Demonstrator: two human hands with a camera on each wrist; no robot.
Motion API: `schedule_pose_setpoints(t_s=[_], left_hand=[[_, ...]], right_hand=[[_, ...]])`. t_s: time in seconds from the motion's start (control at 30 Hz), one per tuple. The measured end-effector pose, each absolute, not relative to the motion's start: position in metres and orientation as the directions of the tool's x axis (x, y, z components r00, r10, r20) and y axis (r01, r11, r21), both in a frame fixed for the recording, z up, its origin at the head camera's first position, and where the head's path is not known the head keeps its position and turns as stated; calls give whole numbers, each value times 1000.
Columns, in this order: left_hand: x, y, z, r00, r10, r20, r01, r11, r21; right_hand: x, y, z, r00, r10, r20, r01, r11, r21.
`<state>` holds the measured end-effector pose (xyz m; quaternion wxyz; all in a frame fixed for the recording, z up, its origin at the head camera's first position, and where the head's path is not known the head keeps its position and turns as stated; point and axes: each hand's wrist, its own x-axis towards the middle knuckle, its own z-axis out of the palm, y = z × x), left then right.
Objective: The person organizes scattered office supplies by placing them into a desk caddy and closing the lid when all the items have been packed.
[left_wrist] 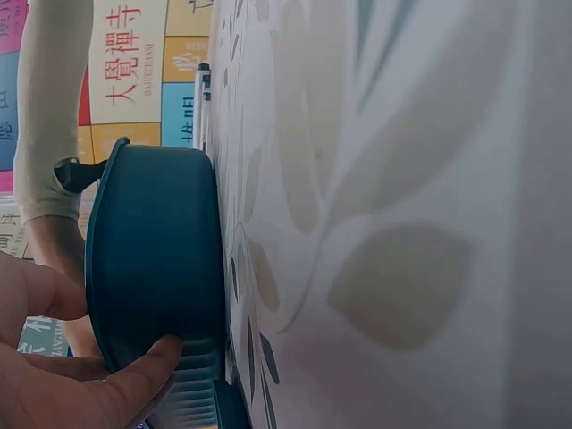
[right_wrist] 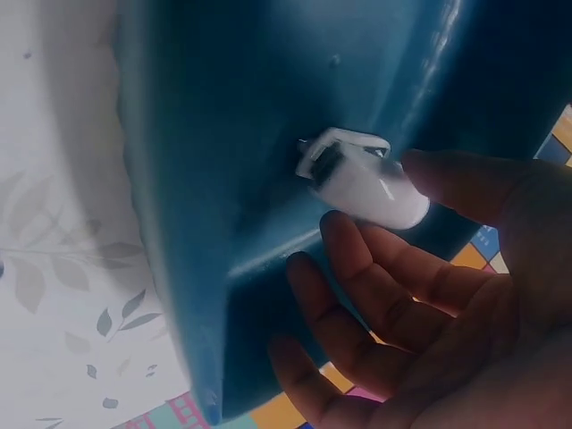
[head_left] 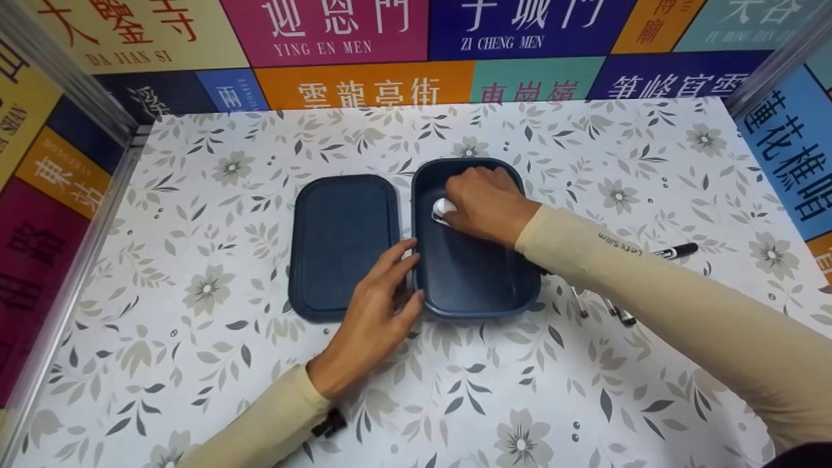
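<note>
In the head view, my right hand (head_left: 487, 201) reaches down into a dark blue rectangular lunch box (head_left: 478, 279). Between its thumb and fingertips it pinches a small white plastic item (head_left: 444, 209) by the rounded end. The right wrist view shows this white item (right_wrist: 371, 188) with a narrower, partly dark end toward the box floor; its exact kind I cannot tell. My left hand (head_left: 383, 299) rests its fairly straight fingers against the box's left side. From the left wrist, fingers (left_wrist: 147, 371) touch the outer wall of the box (left_wrist: 156, 241), close to its rim.
A matching dark blue lid (head_left: 344, 247) lies flat to the left of the box. On the right, a black-capped marker (head_left: 679, 251) and several slim pens (head_left: 611, 307) lie partly under the right forearm. A flowered cloth covers the table (head_left: 162, 312), with colourful printed panels around it.
</note>
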<state>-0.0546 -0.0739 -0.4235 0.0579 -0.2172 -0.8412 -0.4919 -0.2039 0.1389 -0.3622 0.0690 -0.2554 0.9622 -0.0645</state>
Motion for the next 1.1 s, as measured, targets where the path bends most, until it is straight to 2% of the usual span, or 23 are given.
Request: schedule_pose_setpoints(t_s=[0.4, 0.77, 1.1], left_hand=[[-54, -73, -423, -902, 302, 309, 418, 429, 801], [-54, -73, -423, -902, 308, 303, 416, 430, 802], [-54, -73, -423, -904, 305, 298, 410, 426, 807]], right_hand=[[-201, 150, -359, -865, -501, -26, -490, 854, -172], [-190, 167, -363, -837, -541, 81, -546, 818, -179], [-172, 179, -364, -826, -545, 145, -561, 820, -116]])
